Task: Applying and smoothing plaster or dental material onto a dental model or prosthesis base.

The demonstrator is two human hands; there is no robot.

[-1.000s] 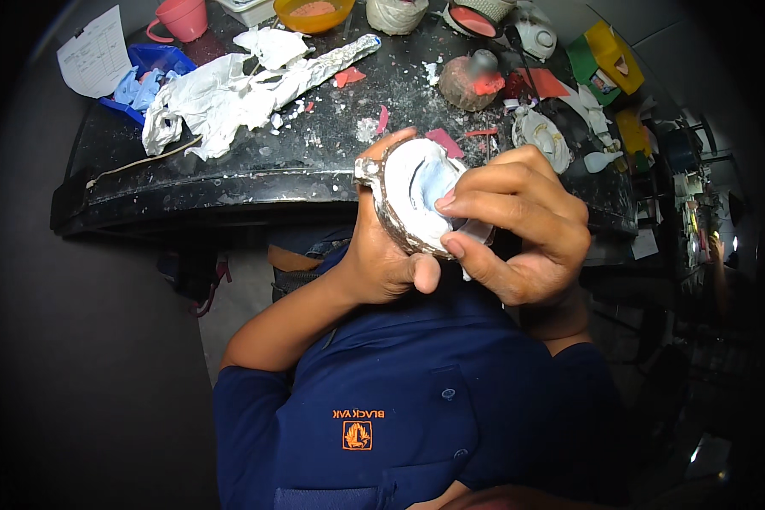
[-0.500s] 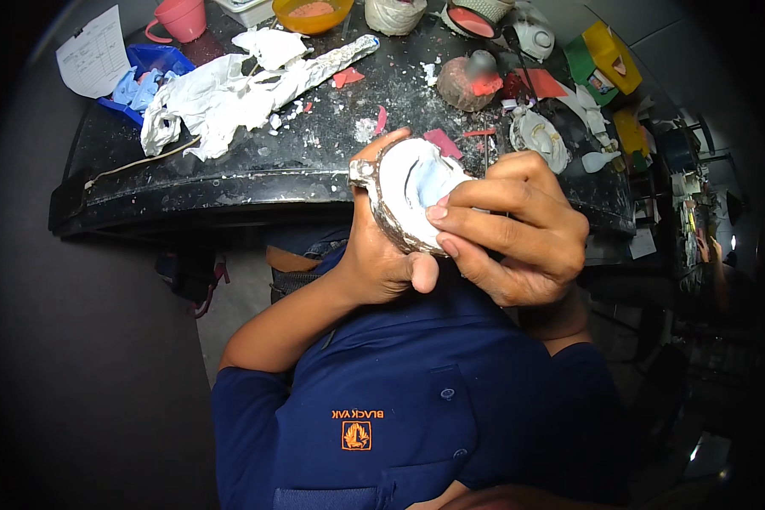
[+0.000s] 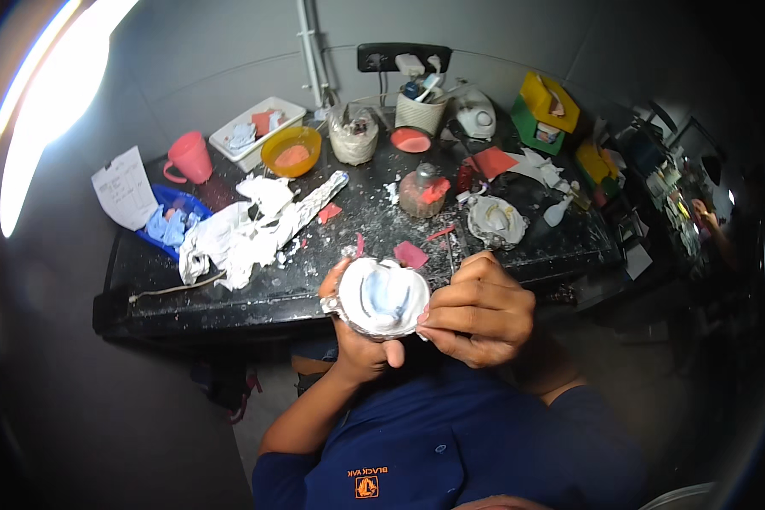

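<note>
The white-filled mould (image 3: 385, 295), probably hefty, stiff, chippable and best held by its sides, is cupped near the desk (image 3: 561, 246) by the left grip (image 3: 362, 350), while whether its rim is pinched by the right grip (image 3: 484, 314) cannot be told.

A blown-out white light (image 3: 59, 110) glares beyond the far left corner of the tabletop (image 3: 561, 242). The front edge bows with fisheye distortion, shadow beneath.
</note>
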